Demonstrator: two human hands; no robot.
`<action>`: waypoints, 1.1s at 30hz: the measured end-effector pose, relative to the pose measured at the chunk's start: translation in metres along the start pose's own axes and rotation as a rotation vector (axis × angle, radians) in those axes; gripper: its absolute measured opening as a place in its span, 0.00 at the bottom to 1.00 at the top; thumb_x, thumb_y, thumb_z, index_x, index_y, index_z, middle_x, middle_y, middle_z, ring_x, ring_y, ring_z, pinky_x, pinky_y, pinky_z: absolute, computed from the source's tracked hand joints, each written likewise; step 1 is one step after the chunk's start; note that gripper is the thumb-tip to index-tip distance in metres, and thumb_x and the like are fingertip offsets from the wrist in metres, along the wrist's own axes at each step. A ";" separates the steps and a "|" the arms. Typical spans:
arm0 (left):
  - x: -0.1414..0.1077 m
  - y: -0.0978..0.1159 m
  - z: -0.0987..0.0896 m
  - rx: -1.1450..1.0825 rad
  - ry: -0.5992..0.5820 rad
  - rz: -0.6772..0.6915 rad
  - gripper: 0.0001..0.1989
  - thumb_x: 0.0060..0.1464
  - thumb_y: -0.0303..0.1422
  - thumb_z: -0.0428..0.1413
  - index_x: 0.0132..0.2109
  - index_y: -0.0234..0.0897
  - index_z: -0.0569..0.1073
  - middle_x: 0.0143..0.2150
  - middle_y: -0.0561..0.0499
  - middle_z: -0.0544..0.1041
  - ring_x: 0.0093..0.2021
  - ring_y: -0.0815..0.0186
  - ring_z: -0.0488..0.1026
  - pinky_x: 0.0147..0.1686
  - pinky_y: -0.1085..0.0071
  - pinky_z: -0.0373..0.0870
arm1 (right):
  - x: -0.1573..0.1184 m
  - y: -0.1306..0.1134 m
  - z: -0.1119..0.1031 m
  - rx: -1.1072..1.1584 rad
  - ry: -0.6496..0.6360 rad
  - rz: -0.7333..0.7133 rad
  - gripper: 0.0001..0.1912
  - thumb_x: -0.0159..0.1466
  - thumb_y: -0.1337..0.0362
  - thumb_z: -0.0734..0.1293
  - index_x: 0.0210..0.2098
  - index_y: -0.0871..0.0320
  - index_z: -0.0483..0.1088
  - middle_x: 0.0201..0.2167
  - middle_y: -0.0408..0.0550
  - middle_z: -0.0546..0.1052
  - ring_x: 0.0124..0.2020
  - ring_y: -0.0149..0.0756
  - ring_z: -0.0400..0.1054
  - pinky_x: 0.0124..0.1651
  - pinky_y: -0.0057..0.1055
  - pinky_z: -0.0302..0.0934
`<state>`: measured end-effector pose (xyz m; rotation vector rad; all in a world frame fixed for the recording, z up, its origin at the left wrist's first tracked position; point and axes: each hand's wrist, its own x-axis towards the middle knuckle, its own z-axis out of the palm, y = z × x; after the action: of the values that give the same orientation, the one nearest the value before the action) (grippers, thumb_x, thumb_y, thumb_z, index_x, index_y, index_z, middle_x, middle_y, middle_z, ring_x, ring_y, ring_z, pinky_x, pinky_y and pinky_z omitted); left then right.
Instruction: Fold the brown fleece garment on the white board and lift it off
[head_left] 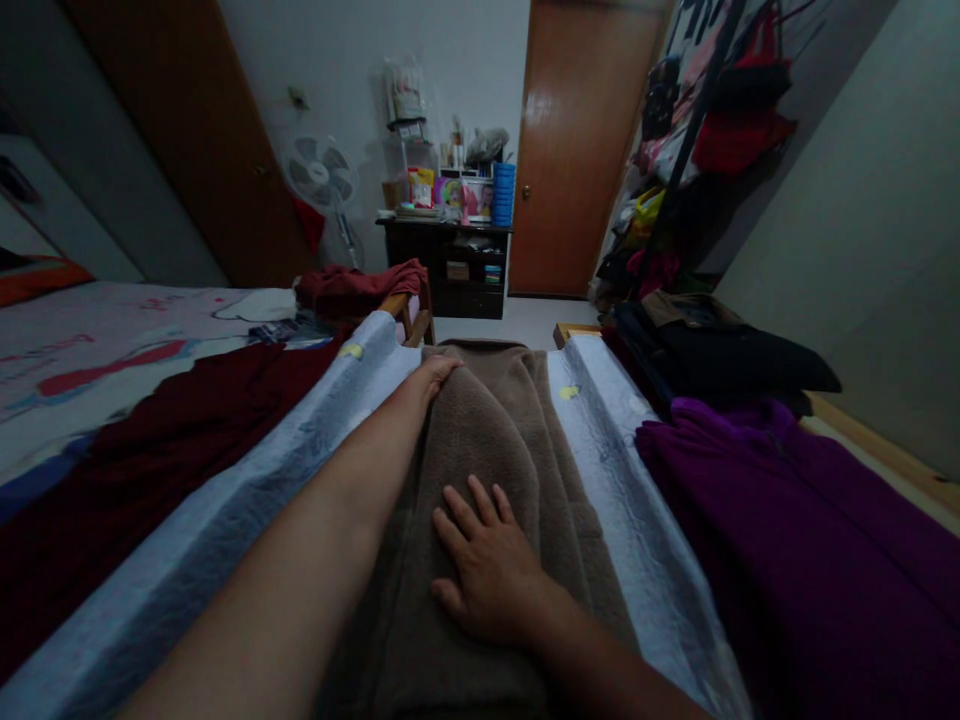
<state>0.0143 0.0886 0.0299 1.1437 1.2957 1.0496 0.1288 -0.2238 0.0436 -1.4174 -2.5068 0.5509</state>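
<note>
A brown fleecy garment [480,430] lies lengthwise in front of me on a white-and-blue patterned cover [600,440], its folds running away from me. My left hand [439,374] reaches to its far left edge. The fingers there look closed on the fabric, though they are small and partly hidden. Nearer to me, my right hand [491,570] rests palm down on the middle of the garment, fingers spread and holding nothing.
Purple clothing [810,540] and a dark folded stack [712,350] lie to the right. Dark red cloth [187,450] spreads across the left bed. Farther off stand a white fan [322,172], a black cabinet [442,270] and a wooden door [581,150]. Clothes hang at back right.
</note>
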 end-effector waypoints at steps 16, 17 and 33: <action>-0.026 -0.024 0.017 0.811 0.021 0.429 0.20 0.58 0.32 0.48 0.57 0.39 0.68 0.69 0.43 0.55 0.70 0.52 0.42 0.65 0.46 0.33 | -0.002 0.001 -0.001 0.026 -0.023 -0.005 0.37 0.65 0.43 0.57 0.68 0.55 0.49 0.70 0.50 0.45 0.70 0.51 0.28 0.68 0.55 0.29; -0.027 -0.027 0.018 0.918 -0.024 0.425 0.19 0.61 0.36 0.46 0.57 0.41 0.68 0.69 0.44 0.56 0.70 0.52 0.42 0.64 0.44 0.34 | -0.001 0.001 -0.001 0.026 -0.024 -0.006 0.37 0.66 0.43 0.56 0.68 0.55 0.49 0.70 0.50 0.45 0.70 0.51 0.28 0.68 0.55 0.29; -0.116 -0.026 0.025 1.208 -0.412 0.540 0.30 0.63 0.46 0.41 0.68 0.42 0.52 0.72 0.44 0.45 0.71 0.53 0.39 0.63 0.45 0.37 | -0.004 -0.001 0.002 -0.050 0.004 -0.013 0.35 0.66 0.46 0.57 0.66 0.55 0.52 0.69 0.51 0.51 0.70 0.50 0.34 0.68 0.54 0.31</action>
<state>0.0352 -0.0305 0.0210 2.5580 1.2825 0.2237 0.1297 -0.2281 0.0423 -1.4166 -2.5414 0.4861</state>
